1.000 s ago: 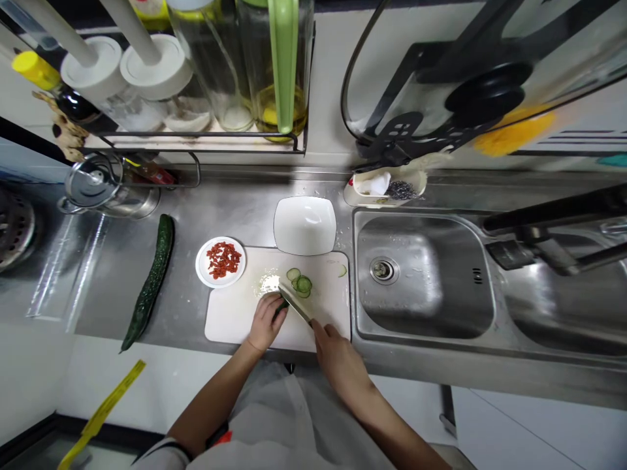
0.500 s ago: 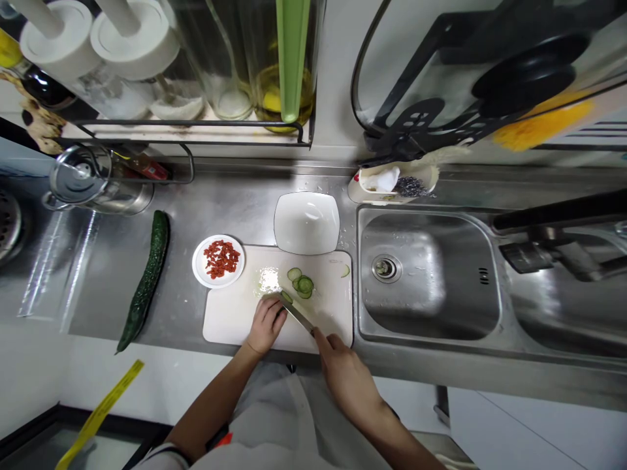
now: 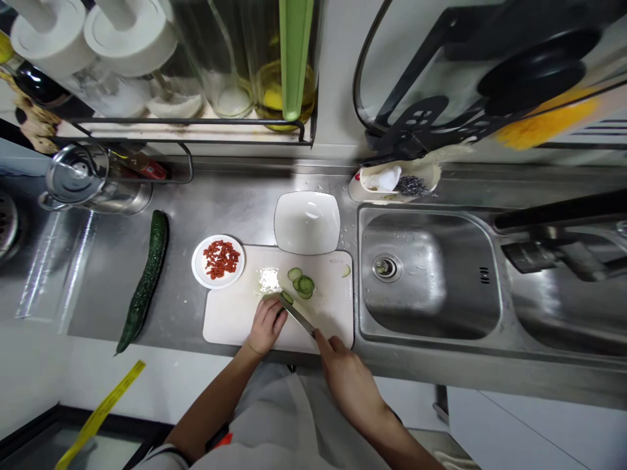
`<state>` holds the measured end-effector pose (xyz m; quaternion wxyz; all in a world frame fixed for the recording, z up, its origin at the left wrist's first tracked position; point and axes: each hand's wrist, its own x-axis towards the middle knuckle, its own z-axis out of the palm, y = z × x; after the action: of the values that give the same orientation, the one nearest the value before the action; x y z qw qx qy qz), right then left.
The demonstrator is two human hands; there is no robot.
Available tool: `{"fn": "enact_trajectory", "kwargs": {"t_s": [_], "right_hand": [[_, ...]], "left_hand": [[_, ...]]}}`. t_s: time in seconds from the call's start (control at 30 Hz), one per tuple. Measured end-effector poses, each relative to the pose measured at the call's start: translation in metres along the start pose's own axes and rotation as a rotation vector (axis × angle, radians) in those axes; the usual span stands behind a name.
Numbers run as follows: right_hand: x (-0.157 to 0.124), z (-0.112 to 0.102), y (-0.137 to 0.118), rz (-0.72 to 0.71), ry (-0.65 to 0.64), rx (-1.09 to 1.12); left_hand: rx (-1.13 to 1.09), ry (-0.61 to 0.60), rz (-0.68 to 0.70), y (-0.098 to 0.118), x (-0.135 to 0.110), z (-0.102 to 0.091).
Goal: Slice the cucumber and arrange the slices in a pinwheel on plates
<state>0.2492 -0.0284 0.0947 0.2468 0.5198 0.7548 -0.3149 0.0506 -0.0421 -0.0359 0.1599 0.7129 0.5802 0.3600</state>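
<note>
My right hand [image 3: 345, 369] grips a knife [image 3: 298, 314], its blade slanting up and left across the white cutting board [image 3: 230, 320]. My left hand [image 3: 266, 323] is closed with bent fingers over a piece of cucumber, mostly hidden beneath them, right beside the blade tip. A cut cucumber slice [image 3: 287, 297] lies against the far side of the blade. Several more cucumber slices [image 3: 304, 285] overlap on the board beyond the knife. A thin end piece [image 3: 346, 270] rests near the board's right edge.
A white bowl [image 3: 307, 223] touches the board's far edge. A small plate [image 3: 200, 266] of red dried berries overlaps its left corner. Farther left lies a whole cucumber [image 3: 145, 281]. The steel sink [image 3: 431, 281] is at the right; a jar rack [image 3: 196, 130] hangs above.
The slice beside the blade shows a little more clearly now, slightly apart from my left fingers. Both hands and the knife stay nearly in place; the camera view shifts slightly.
</note>
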Motion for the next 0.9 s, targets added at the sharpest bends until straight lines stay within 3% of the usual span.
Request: {"fn": "enact_trajectory", "kwargs": {"t_s": [0.9], "right_hand": [[0.015,-0.016,-0.004,0.008,-0.110,0.003]], "left_hand": [[-0.027,0.010,0.001,-0.001,0.001,0.001]]}}
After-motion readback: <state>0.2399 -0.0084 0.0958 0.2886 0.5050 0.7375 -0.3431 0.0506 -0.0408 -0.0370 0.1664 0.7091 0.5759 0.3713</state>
